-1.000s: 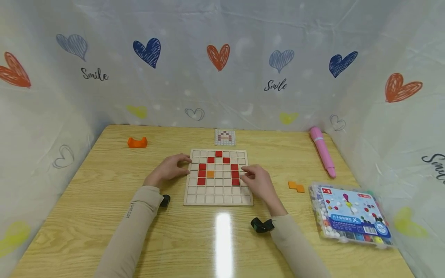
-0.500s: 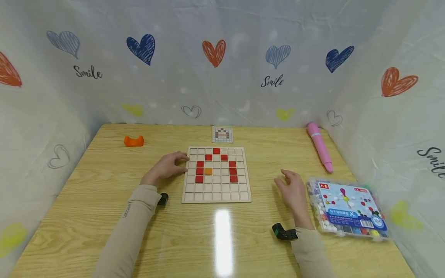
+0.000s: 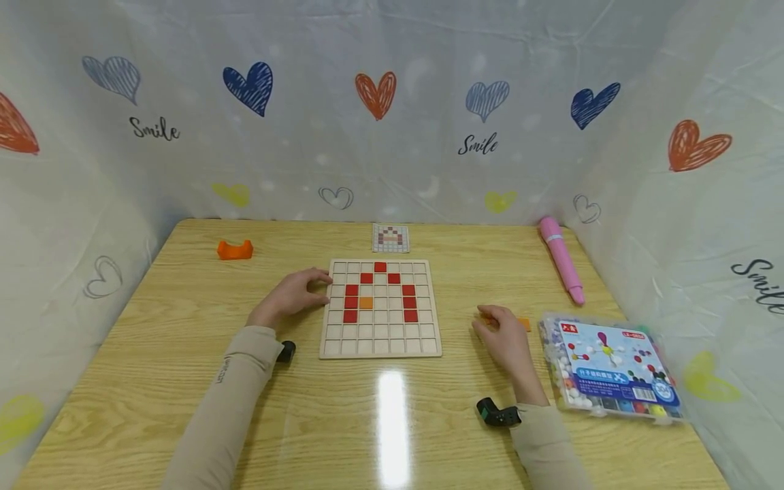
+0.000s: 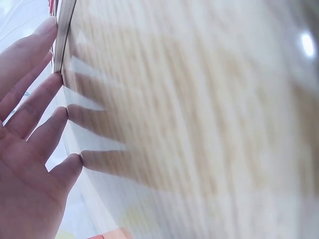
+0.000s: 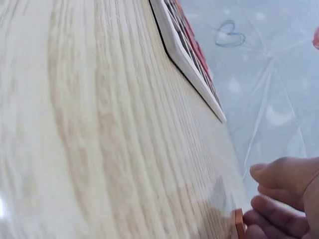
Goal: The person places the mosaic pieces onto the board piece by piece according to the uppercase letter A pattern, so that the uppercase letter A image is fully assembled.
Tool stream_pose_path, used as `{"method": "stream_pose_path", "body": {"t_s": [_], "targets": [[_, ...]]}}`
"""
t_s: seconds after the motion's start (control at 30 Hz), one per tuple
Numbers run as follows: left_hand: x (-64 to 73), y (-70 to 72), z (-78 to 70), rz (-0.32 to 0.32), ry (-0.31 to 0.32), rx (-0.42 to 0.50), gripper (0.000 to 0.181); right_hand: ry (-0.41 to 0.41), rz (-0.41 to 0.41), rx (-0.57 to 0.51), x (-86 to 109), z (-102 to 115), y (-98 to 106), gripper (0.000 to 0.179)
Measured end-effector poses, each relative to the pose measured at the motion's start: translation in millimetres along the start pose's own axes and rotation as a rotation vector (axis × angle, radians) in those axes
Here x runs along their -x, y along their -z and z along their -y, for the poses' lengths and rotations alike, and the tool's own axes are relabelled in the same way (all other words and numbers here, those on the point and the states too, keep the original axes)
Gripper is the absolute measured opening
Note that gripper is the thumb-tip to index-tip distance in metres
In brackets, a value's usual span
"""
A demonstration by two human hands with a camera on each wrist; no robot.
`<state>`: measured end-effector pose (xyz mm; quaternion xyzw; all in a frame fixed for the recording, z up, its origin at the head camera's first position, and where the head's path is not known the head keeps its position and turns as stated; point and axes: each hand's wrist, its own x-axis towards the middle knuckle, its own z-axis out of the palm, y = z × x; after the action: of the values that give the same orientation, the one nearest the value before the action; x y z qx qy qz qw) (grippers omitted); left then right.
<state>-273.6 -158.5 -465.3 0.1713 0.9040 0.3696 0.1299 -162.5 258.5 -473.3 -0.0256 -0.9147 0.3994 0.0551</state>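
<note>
A wooden grid board point(image 3: 380, 347) lies mid-table with several red tiles point(image 3: 380, 267) set as an arch, plus one orange tile point(image 3: 365, 303) inside it. My left hand point(image 3: 292, 298) rests at its left edge; in the left wrist view the fingers point(image 4: 45, 132) are spread, with fingertips at the edge and the table. To the right of the board, my right hand point(image 3: 505, 340) is low over the table, its fingertips at a loose orange tile point(image 3: 488, 318) that they partly hide. The right wrist view shows this tile point(image 5: 238, 224) beneath the fingers, apart from the thumb.
Behind the right hand lies another orange tile point(image 3: 525, 324). A printed pattern card point(image 3: 390, 239) lies behind the board. An orange bracket-shaped piece point(image 3: 235, 250) stands at back left. At right are a pink pen-shaped object point(image 3: 561, 260) and a plastic parts box point(image 3: 612, 367).
My right hand has left the board's right side and moved right, down to the loose orange tiles, shifting one of them left. The left hand stays at the board's edge. The view has shifted slightly.
</note>
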Motion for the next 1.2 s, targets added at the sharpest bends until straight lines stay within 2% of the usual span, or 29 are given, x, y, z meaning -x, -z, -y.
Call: {"method": "stream_pose_path", "body": {"t_s": [0.13,0.37,0.67,0.97,1.2], "targets": [[-0.2,-1.1,1.1,-0.001,0.004,0.002,0.041,-0.029,-0.025,-0.025,-1.1,-0.9,-0.1,0.042],[-0.3,-0.7,-0.7,0.003,0.013,0.004,0.042,-0.049,-0.066,0.08,-2.9,-11.8,3.6,0.044],[0.5,-0.2,-3.6,0.003,0.017,0.004,0.042,0.057,-0.021,0.151,-10.9,-15.1,3.7,0.035],[2.2,-0.8,-3.4,0.01,0.035,0.023,0.042,0.043,0.024,0.132,-15.6,-16.2,5.0,0.038],[1.0,-0.2,-3.7,0.005,0.025,0.014,0.042,0.058,0.015,0.136,-18.5,-16.6,5.5,0.034]]}}
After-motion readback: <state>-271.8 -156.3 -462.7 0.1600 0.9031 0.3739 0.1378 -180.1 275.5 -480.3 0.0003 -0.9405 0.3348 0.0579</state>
